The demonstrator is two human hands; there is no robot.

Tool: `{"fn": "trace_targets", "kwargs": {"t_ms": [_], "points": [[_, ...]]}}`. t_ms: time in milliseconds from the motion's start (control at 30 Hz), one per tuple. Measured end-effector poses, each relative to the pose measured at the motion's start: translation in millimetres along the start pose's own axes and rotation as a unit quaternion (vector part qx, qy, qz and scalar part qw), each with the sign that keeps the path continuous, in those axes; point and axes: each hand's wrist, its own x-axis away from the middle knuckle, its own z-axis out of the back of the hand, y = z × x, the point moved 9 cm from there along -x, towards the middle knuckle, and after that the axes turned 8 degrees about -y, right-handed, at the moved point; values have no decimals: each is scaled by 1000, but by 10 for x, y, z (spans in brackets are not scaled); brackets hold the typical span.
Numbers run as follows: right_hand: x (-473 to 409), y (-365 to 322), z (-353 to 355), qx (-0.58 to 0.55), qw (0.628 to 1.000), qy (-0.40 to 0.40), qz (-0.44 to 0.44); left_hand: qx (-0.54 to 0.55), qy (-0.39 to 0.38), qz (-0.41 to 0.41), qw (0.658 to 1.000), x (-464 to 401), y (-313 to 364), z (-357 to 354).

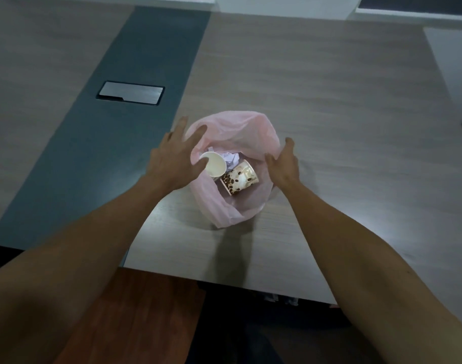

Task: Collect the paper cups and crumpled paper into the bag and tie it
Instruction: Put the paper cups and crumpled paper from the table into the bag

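A thin pink bag is seen slumped open on the table, with two paper cups and crumpled paper lying loose at its mouth. If the rim is gathered unevenly, the cups could likely be tipped out, or the film torn. The left hand is spread over the bag's left edge, fingers straight; the right hand is held open just beside its right edge. Nothing is gripped.

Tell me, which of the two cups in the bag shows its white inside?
The plain white cup by the left hand: its open mouth faces the camera. The coffee-bean cup beside it shows its printed side.
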Motion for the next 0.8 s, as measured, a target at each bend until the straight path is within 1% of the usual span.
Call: {"fn": "trace_targets", "kwargs": {"t_ms": [67,133,233,367,600,800], "points": [[-5,-72,55,59,998,24,3,12,-44,26,999,52,-75,-137],[54,-194,151,79,995,57,27,58,-62,43,995,78,-142,-199],[178,-302,363,78,992,91,42,106,-49,30,993,69,-160,-145],[404,-335,746,72,987,136,47,121,-32,-18,992,12,15,-10],[872,-105,1549,53,974,215,45,149,-1,-102,984,-49,775,179],[1223,343,2315,67,965,251,35,156,5,-145,977,-7,1573,203]]}}
